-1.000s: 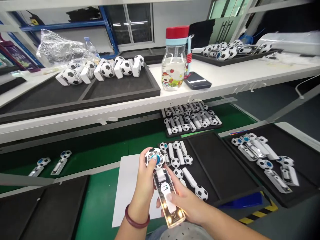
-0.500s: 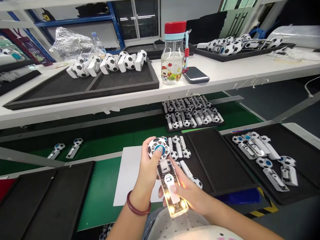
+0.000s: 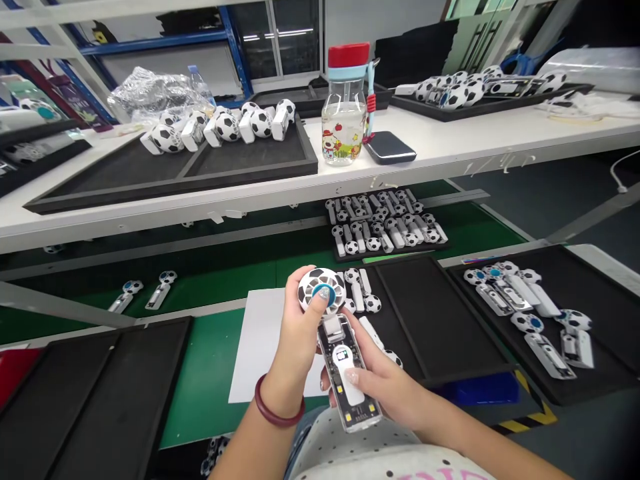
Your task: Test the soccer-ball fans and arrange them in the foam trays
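A handheld fan [image 3: 342, 373] with a soccer-ball head is held in front of my body, its clear handle tilted down to the right. My left hand [image 3: 299, 320] wraps round the ball head, thumb pressed near the blue centre. Round the handle closes my right hand [image 3: 387, 380], its thumb on the white strip below a small lit display. The LEDs near the handle's lower end are unlit. My right fingers behind the handle are partly hidden. Just beyond my hands, several similar fans [image 3: 357, 293] lie in a black tray [image 3: 415, 313].
A white sheet [image 3: 257, 347] lies on the green bench [image 3: 200, 373]. Another black tray [image 3: 100, 393] is at left; one with fans [image 3: 600, 293] is at right. On the shelf above stand a bottle [image 3: 344, 127], a phone-like device [image 3: 390, 147] and a tray of fans [image 3: 240, 163].
The yellow lights in the fan's handle have gone out, and the display digits look different. Both hands keep their hold, with the view shifted slightly.
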The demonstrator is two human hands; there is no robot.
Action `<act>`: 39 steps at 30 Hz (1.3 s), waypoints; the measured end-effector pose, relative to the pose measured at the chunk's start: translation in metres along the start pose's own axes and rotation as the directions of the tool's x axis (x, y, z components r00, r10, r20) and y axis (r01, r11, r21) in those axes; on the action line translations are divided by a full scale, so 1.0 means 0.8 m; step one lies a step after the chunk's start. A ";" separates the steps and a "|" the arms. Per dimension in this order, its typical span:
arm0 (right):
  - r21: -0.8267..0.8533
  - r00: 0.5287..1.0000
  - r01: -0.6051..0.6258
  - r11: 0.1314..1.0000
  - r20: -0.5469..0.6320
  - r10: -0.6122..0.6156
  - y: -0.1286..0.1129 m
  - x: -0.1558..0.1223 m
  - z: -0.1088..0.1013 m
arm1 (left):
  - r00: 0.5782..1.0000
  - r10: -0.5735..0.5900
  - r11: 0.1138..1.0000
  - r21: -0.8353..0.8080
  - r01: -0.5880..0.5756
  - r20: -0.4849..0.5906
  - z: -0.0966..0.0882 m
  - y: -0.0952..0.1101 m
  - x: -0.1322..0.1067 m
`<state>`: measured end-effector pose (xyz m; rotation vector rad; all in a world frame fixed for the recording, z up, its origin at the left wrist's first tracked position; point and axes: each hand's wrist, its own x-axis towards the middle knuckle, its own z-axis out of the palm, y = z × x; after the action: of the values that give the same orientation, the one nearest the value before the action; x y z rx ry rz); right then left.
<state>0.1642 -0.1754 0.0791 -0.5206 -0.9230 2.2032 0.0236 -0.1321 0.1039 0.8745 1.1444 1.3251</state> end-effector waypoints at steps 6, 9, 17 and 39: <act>-0.084 1.000 -0.014 0.996 0.018 0.016 -0.001 -0.004 -0.002 | 0.999 0.030 0.997 -0.075 -0.028 0.017 -0.001 -0.006 -0.001; -0.098 1.000 -0.011 0.995 0.006 0.011 0.000 -0.005 -0.001 | 1.000 0.010 0.997 -0.076 -0.008 0.030 -0.004 -0.007 -0.002; 0.040 0.999 -0.021 0.999 0.043 0.019 0.012 -0.005 -0.010 | 0.998 -0.012 0.998 -0.058 0.015 0.057 -0.005 -0.009 -0.006; 0.235 0.997 -0.013 0.972 -0.065 0.029 0.024 -0.004 -0.022 | 0.993 -0.047 0.987 0.158 0.029 0.110 0.007 -0.036 0.004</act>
<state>0.1680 -0.1793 0.0539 -0.4902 -0.6134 2.2606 0.0361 -0.1308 0.0768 1.0238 1.1808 1.1512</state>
